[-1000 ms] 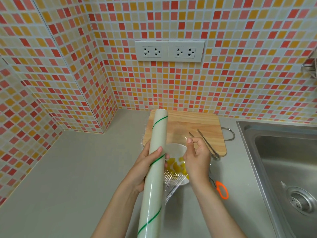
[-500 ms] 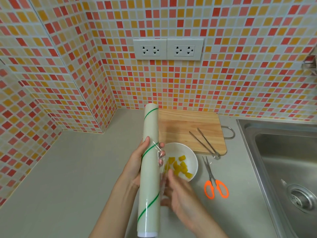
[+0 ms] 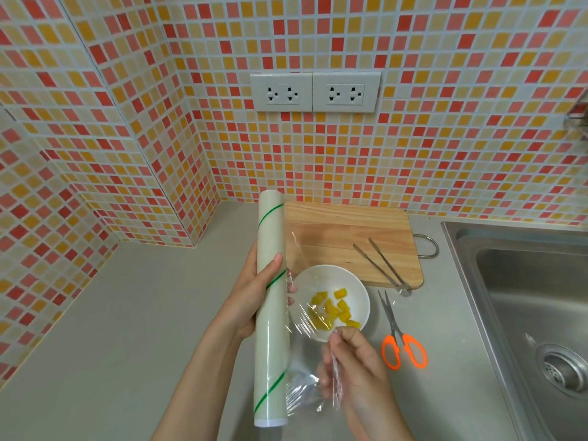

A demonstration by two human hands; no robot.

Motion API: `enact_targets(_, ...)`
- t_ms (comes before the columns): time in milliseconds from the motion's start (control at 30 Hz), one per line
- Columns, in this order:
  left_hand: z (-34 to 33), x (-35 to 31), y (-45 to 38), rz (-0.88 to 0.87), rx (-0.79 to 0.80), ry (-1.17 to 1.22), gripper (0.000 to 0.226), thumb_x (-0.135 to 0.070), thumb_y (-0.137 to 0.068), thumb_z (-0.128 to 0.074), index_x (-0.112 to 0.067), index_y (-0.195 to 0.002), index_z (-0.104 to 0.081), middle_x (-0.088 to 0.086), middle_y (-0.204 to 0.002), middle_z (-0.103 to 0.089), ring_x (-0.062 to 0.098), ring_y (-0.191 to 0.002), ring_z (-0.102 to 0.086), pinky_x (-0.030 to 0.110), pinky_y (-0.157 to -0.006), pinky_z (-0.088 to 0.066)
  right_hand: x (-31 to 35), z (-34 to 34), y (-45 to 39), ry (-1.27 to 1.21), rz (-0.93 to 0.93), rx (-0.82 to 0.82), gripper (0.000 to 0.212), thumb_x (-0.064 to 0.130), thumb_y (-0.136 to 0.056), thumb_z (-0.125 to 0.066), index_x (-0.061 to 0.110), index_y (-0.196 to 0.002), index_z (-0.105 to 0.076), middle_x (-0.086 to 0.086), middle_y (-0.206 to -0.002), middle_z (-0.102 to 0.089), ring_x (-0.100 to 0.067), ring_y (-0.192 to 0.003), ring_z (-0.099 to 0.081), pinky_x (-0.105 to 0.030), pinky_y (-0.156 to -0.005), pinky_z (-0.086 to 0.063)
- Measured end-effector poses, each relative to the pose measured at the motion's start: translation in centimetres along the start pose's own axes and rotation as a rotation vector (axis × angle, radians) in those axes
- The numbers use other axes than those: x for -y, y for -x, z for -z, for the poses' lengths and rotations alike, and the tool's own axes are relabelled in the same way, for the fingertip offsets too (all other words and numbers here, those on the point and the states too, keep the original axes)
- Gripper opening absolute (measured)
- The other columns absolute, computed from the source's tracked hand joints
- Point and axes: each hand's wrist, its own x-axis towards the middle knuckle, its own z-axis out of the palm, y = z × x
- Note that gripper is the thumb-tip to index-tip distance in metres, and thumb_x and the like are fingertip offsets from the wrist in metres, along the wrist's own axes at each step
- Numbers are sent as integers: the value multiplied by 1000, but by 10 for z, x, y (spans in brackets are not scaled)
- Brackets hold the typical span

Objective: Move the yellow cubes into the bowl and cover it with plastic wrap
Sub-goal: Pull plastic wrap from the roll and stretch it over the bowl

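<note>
My left hand (image 3: 254,291) grips the plastic wrap roll (image 3: 271,310) above the counter. My right hand (image 3: 353,361) pinches the film's loose edge beside the bowl (image 3: 331,281) of yellow cubes (image 3: 332,308).

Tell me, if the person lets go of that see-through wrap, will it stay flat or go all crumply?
Probably crumply. The plastic wrap already bunches into wrinkles where the right hand pinches it, so it looks very floppy and light. It seems to cling to itself near the roll held by the left hand, so it would likely stick together rather than lie flat.

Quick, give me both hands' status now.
Left hand: closed around the plastic wrap roll.
Right hand: pinching the loose film pulled from it.
</note>
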Motion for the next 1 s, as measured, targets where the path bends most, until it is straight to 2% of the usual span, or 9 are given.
enact_targets(100, -5, -2, 5, -37, 6, -132, 62, -46, -76, -63, -50, -132, -37, 2, -98, -65, 16, -65, -65, 31, -56, -53, 4, 20, 0, 183, -101, 67, 8, 13, -86, -55, 6, -82, -57, -10, -48, -57, -25, -40, -57, -26, -41, -45)
enact_targets(200, -16, -1, 15, -12, 119, -137, 62, -52, -75, -60, -60, -131, -34, -2, -80, -68, 19, -57, -61, 30, -54, -53, 1, 39, -4, 287, -270, 51, 47, 47, -74, -53, 9, -101, -61, -15, -47, -56, -29, -49, -63, -32, -57, -52)
enact_targets(300, -24, 0, 22, 30, 190, -103, 60, -54, -76, -57, -61, -131, -33, -1, -74, -67, 20, -56, -60, 30, -53, -52, 1, 37, -18, 274, -287, 61, 66, 63, -71, -38, 12, -106, -63, -14, -68, -70, -25, -66, -67, -32, -61, -48)
enact_targets(367, -27, -2, 24, 47, 211, -76, 58, -53, -78, -55, -60, -131, -33, 3, -71, -65, 23, -55, -59, 30, -51, -52, 4, 21, -31, 132, -215, 87, 67, 63, -72, -38, 12, -106, -65, -7, -80, -71, -18, -71, -66, -32, -63, -47)
enact_targets(633, -16, -3, 27, 35, 220, -25, 48, -48, -87, -48, -55, -133, -35, 10, -75, -62, 24, -54, -58, 31, -52, -53, 7, -25, -53, -185, -51, 86, 21, 34, -79, -58, 16, -68, -52, 2, -47, -43, -13, -39, -42, -23, -45, -34)
enact_targets(733, -7, -2, 26, 28, 198, -78, 46, -31, -93, -41, -64, -125, -39, 3, -89, -67, 24, -62, -60, 32, -54, -54, 10, -18, -48, -26, 114, -78, 21, 26, -87, -56, 18, -68, -50, 5, -43, -39, -9, -32, -34, -16, -35, -25)
enact_targets(833, -6, 2, 29, -37, 102, -166, 48, -35, -90, -54, -68, -121, -37, -9, -129, -58, 17, -89, -65, 27, -69, -55, 16, -15, -46, 234, 380, -243, 25, 23, -93, -50, 15, -70, -50, 7, -39, -36, -10, -31, -31, -17, -33, -26)
enact_targets(933, -4, 9, 28, -109, 49, -189, 63, -39, -79, -65, -53, -134, -37, -13, -135, -56, 11, -113, -61, 27, -87, -53, 26, -13, -46, 398, 527, -330, 24, 21, -94, -48, 12, -72, -50, -2, -41, -35, -17, -36, -31, -33, -38, -29)
enact_targets(1000, -2, 11, 26, -59, 37, -154, 67, -39, -75, -66, -47, -136, -39, -8, -131, -60, 17, -111, -62, 36, -88, -53, 32, -10, -48, 473, 576, -362, 24, 21, -93, -49, 13, -71, -51, -12, -48, -34, -22, -43, -31, -43, -39, -32)
